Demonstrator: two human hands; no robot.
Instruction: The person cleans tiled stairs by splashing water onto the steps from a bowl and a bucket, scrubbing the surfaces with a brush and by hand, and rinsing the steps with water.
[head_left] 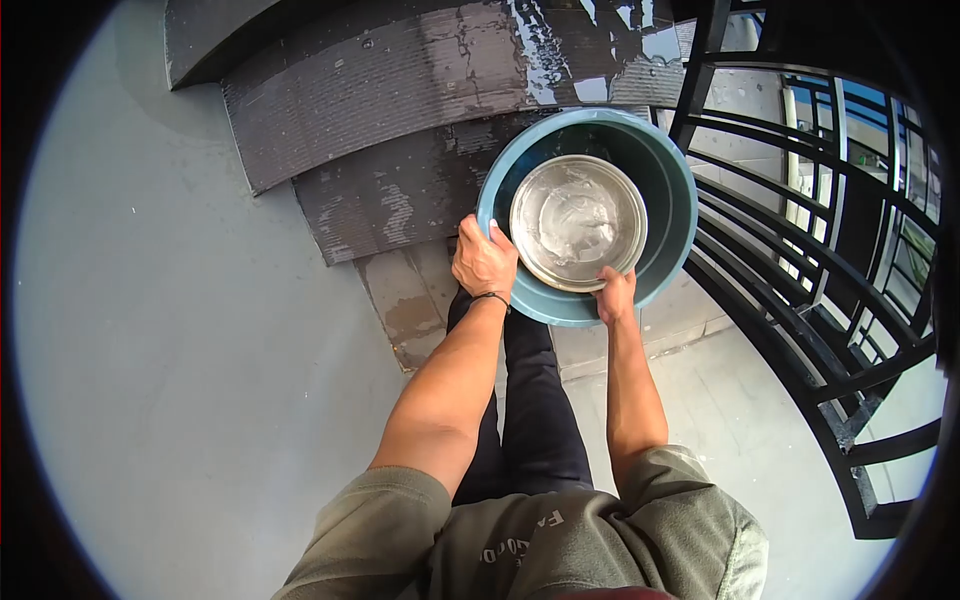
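Note:
A blue-green plastic tub [684, 190] is in front of my legs at the foot of the steps. My left hand [485, 262] is closed around its left rim, with the thumb on top. Over the tub's opening is a round, shiny metal bowl [641, 228]. Clear, rippled water seems to lie in the bowl. My right hand [616, 296] pinches the bowl's near right rim, thumb on the inside and the other fingers hidden below. The bowl covers much of the tub's inside, so the tub's contents are hidden.
Dark ribbed steps [390, 135], wet and shiny in places, rise beyond the tub. Black metal railing [800, 235] curves along the right side. A smooth grey wall [180, 330] fills the left. Pale floor tiles [680, 375] lie around my legs.

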